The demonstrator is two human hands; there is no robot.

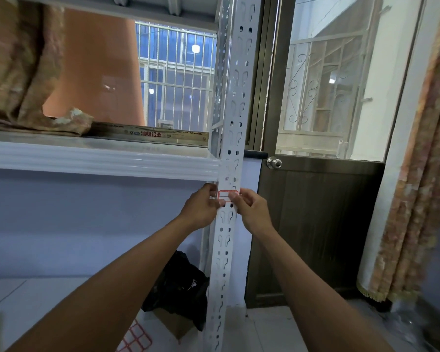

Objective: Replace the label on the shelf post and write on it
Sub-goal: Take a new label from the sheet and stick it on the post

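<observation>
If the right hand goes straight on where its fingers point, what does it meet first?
Probably the white label with a red border on the perforated white metal shelf post; the right hand seems already touching it.

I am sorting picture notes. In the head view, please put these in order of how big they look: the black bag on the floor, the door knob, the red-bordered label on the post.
1. black bag, clearly the largest.
2. red-bordered label, partly covered by fingers.
3. door knob, close to the label in apparent size, so these two are unsure.
</observation>
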